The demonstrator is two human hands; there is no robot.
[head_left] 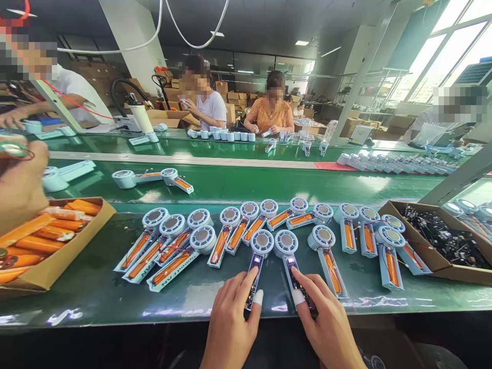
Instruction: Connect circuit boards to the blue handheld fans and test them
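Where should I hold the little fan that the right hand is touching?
Probably pinch the fan by the long outer sides of its handle, coming from the near edge of the table. The narrow handle points that way, with the round head at its far end. The dark board faces up, so I'd keep mostly off it.

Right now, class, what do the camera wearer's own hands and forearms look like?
The left hand and right hand each wear a white cover on the thumb tip; other visible fingers are bare. No sleeves show on the forearms.
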